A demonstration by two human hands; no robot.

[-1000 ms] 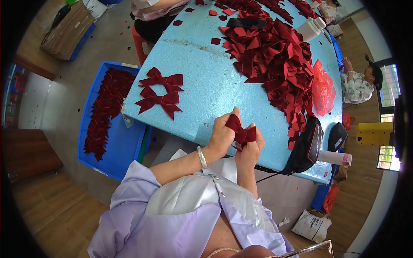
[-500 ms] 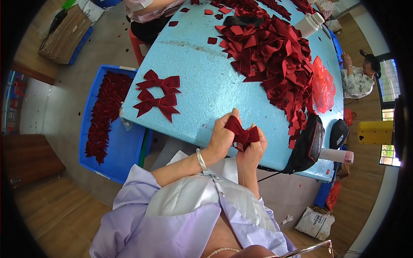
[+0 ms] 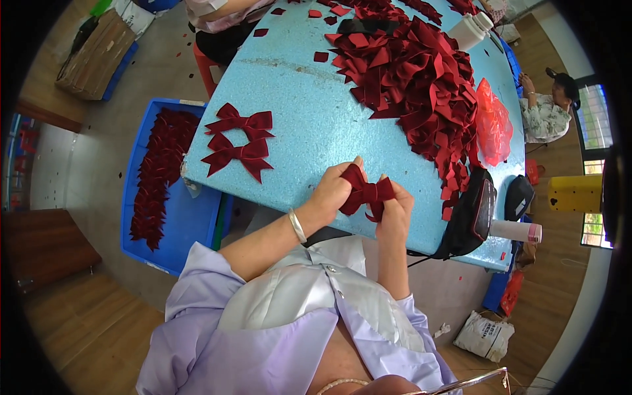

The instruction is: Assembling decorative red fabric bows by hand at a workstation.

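Observation:
A dark red velvet bow [image 3: 370,191] is stretched between my two hands, just above the front edge of the table. My left hand [image 3: 331,192] pinches its left loop, and my right hand [image 3: 395,209] grips the right loop, thumb upward. The bow's knot shows in the middle, with a tail hanging below it. Left of my hands, two finished-looking red bows [image 3: 240,121] lie one in front of the other on the light blue tabletop [image 3: 299,125]. My fingertips are partly hidden behind the bow.
A big heap of red bows and ribbon pieces [image 3: 421,85] covers the table's right side. Beside it lie a red plastic bag [image 3: 492,125], a black pouch [image 3: 471,214] and a white bottle [image 3: 471,29]. A blue bin [image 3: 197,227] holding rows of bows stands at left. Another person [image 3: 546,108] is at far right.
My hands have drawn slightly apart and turned the bow, so its knot and both loops now show more openly. The bows on the table look unmoved.

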